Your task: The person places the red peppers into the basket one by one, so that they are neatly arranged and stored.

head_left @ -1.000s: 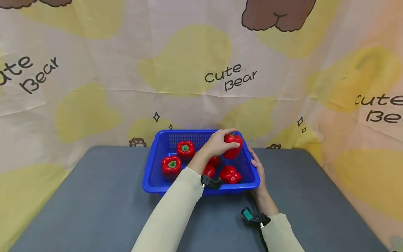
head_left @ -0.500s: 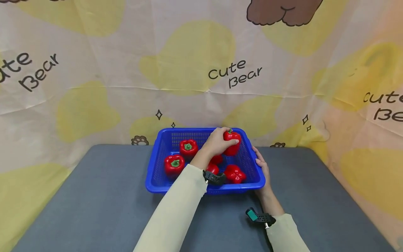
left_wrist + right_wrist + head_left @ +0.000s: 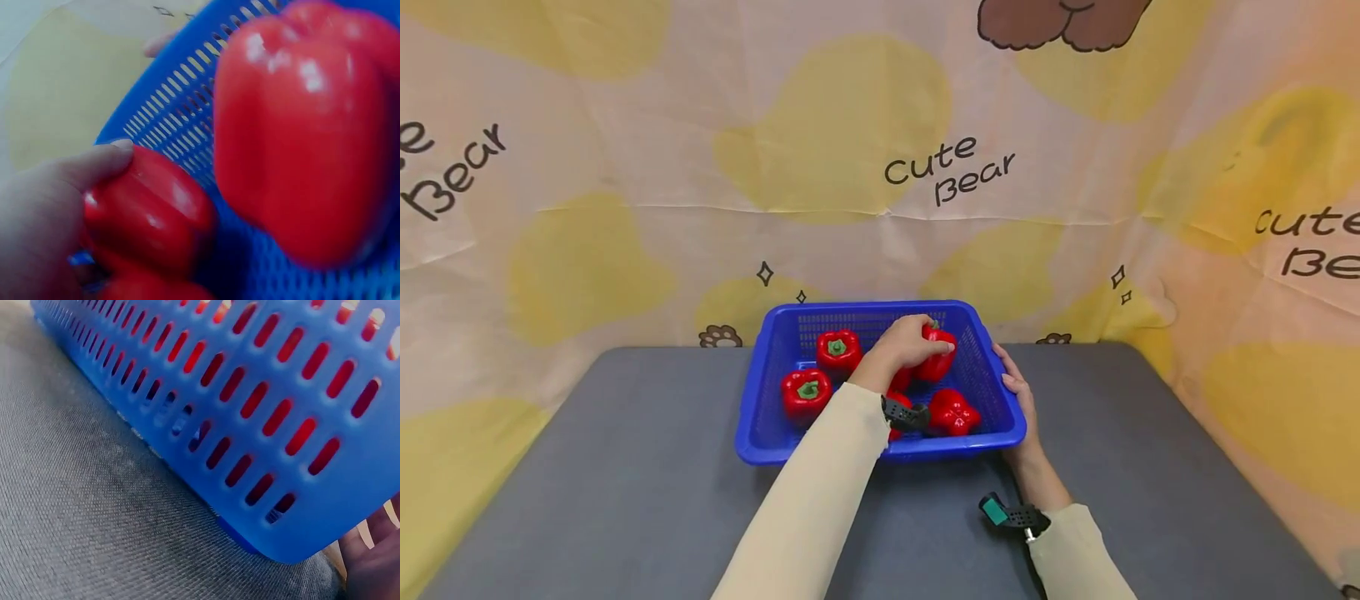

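Note:
My left hand (image 3: pixel 897 346) reaches into a blue plastic basket (image 3: pixel 820 457) and grips a red bell pepper (image 3: pixel 940 360) near its green stem. In the left wrist view the thumb lies along the held bell pepper (image 3: pixel 156 212), and a larger bell pepper (image 3: pixel 300 144) looms close on the right. Two upright bell peppers with green stems, one behind (image 3: pixel 852 362) and one in front (image 3: pixel 795 406), stand at the basket's left. Another bell pepper (image 3: pixel 953 412) lies at front right; others are partly behind my wrist. My right hand (image 3: pixel 1024 408) rests its fingers against the basket's right outer wall; its thumb is hidden.
The basket stands on a grey table (image 3: pixel 655 467), close to a patterned cloth backdrop (image 3: pixel 850 125). Its slotted side wall (image 3: pixel 250 425) shows red through the holes in the right wrist view. Dark bands circle both wrists.
My left hand has lowered the held bell pepper deeper into the basket and slightly leftward. The right hand stays at the basket's side. The head view has shifted a little.

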Action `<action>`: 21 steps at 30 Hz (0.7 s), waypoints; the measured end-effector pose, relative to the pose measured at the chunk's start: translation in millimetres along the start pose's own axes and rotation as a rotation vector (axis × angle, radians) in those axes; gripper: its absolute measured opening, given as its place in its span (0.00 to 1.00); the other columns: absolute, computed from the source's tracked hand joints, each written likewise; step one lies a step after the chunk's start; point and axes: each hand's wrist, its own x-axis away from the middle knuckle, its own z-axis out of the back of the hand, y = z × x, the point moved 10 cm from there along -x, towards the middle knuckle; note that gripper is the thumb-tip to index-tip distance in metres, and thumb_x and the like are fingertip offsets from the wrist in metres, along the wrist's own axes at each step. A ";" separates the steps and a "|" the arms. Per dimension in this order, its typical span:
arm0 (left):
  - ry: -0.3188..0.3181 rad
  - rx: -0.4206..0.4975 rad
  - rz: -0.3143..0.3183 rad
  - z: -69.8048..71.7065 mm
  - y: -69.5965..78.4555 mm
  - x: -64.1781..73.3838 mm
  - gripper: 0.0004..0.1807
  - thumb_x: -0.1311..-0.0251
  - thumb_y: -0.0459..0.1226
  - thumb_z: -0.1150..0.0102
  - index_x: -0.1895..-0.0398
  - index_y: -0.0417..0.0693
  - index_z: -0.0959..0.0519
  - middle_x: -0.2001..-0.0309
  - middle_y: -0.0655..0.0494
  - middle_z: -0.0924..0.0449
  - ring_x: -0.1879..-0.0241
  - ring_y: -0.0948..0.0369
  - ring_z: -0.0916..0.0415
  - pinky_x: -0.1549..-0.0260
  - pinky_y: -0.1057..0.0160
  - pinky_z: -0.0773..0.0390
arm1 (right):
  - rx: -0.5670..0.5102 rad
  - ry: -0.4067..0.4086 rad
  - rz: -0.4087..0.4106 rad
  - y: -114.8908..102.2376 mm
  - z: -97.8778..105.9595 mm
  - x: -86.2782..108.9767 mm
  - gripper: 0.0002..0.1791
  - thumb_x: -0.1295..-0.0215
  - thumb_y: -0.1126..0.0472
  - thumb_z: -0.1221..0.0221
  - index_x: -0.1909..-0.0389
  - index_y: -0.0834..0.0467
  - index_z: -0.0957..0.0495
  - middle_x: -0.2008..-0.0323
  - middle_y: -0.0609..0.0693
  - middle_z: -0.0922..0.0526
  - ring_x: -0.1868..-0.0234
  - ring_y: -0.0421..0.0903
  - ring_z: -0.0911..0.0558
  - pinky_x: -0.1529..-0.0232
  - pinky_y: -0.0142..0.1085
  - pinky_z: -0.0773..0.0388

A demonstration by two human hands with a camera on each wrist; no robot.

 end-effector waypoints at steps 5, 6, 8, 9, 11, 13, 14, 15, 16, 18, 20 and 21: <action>0.004 -0.047 0.042 -2.8 0.5 -4.1 0.38 0.39 0.56 0.37 0.30 0.47 0.29 0.37 0.47 0.22 0.39 0.49 0.24 0.36 0.48 0.24 | -0.024 -0.019 0.001 -1.1 -0.6 -2.1 0.30 0.23 0.62 0.72 0.22 0.55 0.48 0.30 0.43 0.29 0.32 0.43 0.25 0.34 0.37 0.23; 0.013 -0.050 0.057 -2.3 0.1 -4.4 0.38 0.40 0.57 0.36 0.32 0.47 0.28 0.38 0.48 0.21 0.40 0.49 0.24 0.37 0.48 0.23 | -0.028 -0.022 0.003 -2.0 -0.7 -3.0 0.30 0.23 0.63 0.72 0.22 0.55 0.48 0.30 0.43 0.29 0.32 0.43 0.25 0.34 0.37 0.23; 0.032 -0.072 0.080 -2.3 -1.7 -2.7 0.37 0.42 0.59 0.35 0.36 0.47 0.26 0.42 0.48 0.19 0.44 0.50 0.23 0.39 0.48 0.21 | -0.032 -0.025 0.010 -2.2 -2.3 -2.0 0.30 0.23 0.63 0.72 0.22 0.54 0.47 0.31 0.43 0.29 0.32 0.44 0.25 0.34 0.37 0.23; 0.042 -0.091 0.091 -1.7 -1.7 -2.0 0.37 0.43 0.59 0.35 0.37 0.48 0.25 0.44 0.48 0.18 0.45 0.50 0.22 0.40 0.49 0.21 | -0.029 -0.026 0.014 -3.1 -2.8 -2.2 0.30 0.24 0.64 0.72 0.23 0.54 0.46 0.31 0.43 0.29 0.33 0.44 0.25 0.34 0.37 0.23; 0.054 -0.142 0.102 -0.3 0.2 -1.3 0.36 0.43 0.61 0.36 0.38 0.48 0.25 0.45 0.49 0.17 0.47 0.51 0.21 0.42 0.49 0.21 | -0.026 -0.015 0.019 -5.1 -1.9 -3.4 0.30 0.24 0.64 0.71 0.23 0.54 0.45 0.32 0.44 0.28 0.33 0.44 0.24 0.34 0.37 0.22; 0.055 -0.222 0.107 0.7 1.5 -1.3 0.37 0.42 0.63 0.39 0.38 0.48 0.25 0.45 0.49 0.17 0.48 0.51 0.20 0.43 0.49 0.21 | -0.013 -0.007 0.020 -6.1 -0.6 -5.1 0.30 0.25 0.64 0.71 0.23 0.55 0.45 0.32 0.44 0.28 0.33 0.45 0.24 0.35 0.37 0.22; 0.053 -0.261 0.112 1.0 1.6 -1.1 0.39 0.42 0.64 0.40 0.36 0.49 0.25 0.43 0.50 0.17 0.47 0.51 0.20 0.42 0.48 0.21 | -0.007 -0.006 0.018 -6.0 -0.1 -5.7 0.30 0.25 0.64 0.71 0.23 0.55 0.45 0.32 0.43 0.28 0.33 0.45 0.24 0.35 0.37 0.22; 0.051 -0.294 0.120 1.2 1.3 -0.5 0.40 0.42 0.65 0.42 0.35 0.49 0.26 0.42 0.50 0.18 0.46 0.50 0.20 0.42 0.48 0.22 | -0.006 -0.007 0.017 -5.3 0.5 -6.1 0.30 0.25 0.64 0.71 0.23 0.55 0.45 0.32 0.43 0.28 0.33 0.45 0.24 0.35 0.37 0.22; 0.049 -0.318 0.124 1.0 0.3 -0.1 0.41 0.42 0.66 0.43 0.33 0.49 0.27 0.41 0.49 0.18 0.45 0.50 0.20 0.41 0.47 0.22 | -0.007 -0.006 0.015 -4.1 1.3 -6.2 0.30 0.25 0.64 0.71 0.23 0.55 0.46 0.32 0.43 0.27 0.33 0.45 0.24 0.35 0.37 0.22; 0.043 -0.347 0.133 -0.7 -2.5 0.1 0.43 0.42 0.67 0.43 0.31 0.50 0.28 0.39 0.49 0.19 0.43 0.49 0.21 0.41 0.47 0.22 | -0.015 -0.011 0.014 -1.6 2.3 -5.9 0.30 0.25 0.65 0.71 0.24 0.55 0.45 0.32 0.43 0.27 0.34 0.44 0.24 0.35 0.37 0.22; 0.035 -0.355 0.134 -3.6 -4.0 0.0 0.44 0.42 0.68 0.43 0.30 0.50 0.29 0.37 0.49 0.20 0.42 0.49 0.21 0.39 0.46 0.23 | -0.027 -0.007 0.011 0.8 4.6 -4.2 0.29 0.24 0.65 0.71 0.24 0.55 0.44 0.33 0.43 0.27 0.35 0.44 0.23 0.36 0.37 0.21; 0.031 -0.356 0.128 -5.4 -4.2 -0.4 0.44 0.42 0.68 0.44 0.30 0.50 0.29 0.37 0.49 0.20 0.41 0.49 0.21 0.39 0.46 0.23 | -0.032 0.001 0.011 1.6 6.4 -3.0 0.29 0.24 0.64 0.70 0.24 0.54 0.43 0.33 0.43 0.27 0.35 0.44 0.23 0.36 0.37 0.21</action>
